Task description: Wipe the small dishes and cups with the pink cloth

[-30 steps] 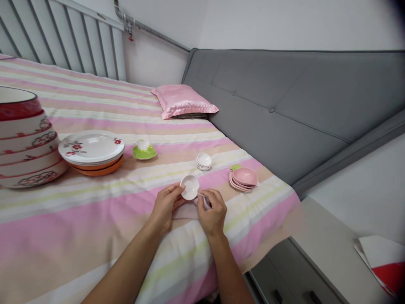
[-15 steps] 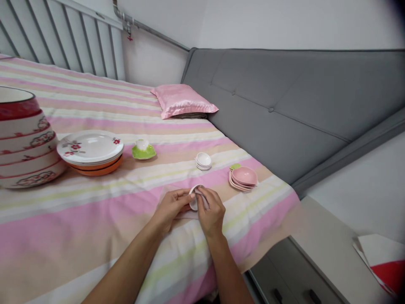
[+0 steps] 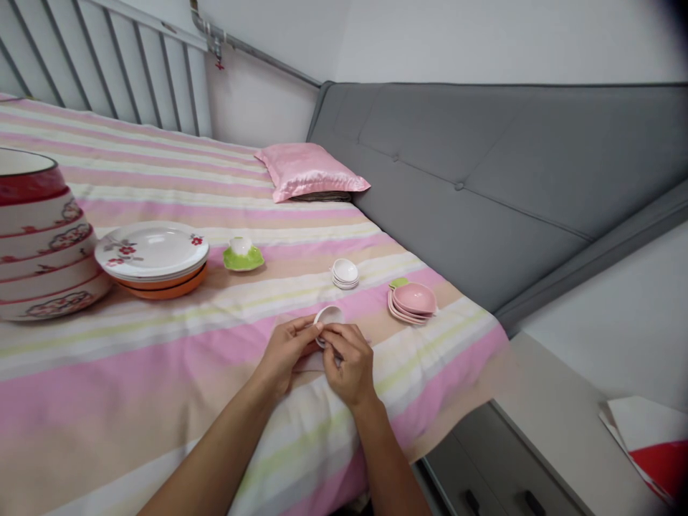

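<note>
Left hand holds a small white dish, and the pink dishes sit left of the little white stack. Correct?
Not quite: the head view shows the pink dishes to the right of the little white stack, not left of it. The left hand does hold a small white dish.

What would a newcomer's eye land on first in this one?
Probably the tall stack of bowls at the left edge, cut off by the frame. Then the shiny pink pillow beside the grey headboard. Low in the centre, the left hand holds a small white dish, with the right hand close up to it.
</note>
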`<state>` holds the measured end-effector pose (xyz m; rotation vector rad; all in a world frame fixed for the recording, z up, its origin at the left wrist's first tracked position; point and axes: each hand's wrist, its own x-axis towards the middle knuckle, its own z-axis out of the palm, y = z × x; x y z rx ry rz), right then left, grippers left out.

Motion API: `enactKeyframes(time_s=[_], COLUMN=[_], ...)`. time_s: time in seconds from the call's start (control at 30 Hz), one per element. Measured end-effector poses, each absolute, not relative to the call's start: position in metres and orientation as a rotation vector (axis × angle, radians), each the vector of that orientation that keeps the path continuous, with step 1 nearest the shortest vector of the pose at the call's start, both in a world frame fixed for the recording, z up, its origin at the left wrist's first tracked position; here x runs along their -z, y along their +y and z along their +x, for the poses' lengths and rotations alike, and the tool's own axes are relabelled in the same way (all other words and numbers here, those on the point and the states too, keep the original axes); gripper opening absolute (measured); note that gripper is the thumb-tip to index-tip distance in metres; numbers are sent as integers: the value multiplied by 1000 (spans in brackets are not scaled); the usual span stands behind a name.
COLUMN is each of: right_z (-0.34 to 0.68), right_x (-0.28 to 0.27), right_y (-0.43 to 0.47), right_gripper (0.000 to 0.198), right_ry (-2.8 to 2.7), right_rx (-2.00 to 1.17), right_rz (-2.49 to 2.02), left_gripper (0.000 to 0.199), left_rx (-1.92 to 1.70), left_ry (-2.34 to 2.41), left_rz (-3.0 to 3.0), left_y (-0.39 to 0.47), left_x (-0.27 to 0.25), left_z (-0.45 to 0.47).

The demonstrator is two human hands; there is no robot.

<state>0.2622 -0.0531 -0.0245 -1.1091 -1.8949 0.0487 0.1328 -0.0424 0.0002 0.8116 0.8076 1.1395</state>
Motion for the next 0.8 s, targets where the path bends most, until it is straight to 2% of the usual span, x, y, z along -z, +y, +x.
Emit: enactKeyframes(time_s=[0.37,0.8], right_z=[261,263], right_x=[38,41], right_y=[-47,-47], right_gripper=[28,21], right_ry=[-1734,-1535], right_rx=[27,129], right_rz=[-1340,-1257], left_gripper=[43,48], left_rx=[-1180,-992], left_ry=[808,794], left_rz=[795,856], left_y=[-41,-43], left_x=[2,3], left_z=[132,133])
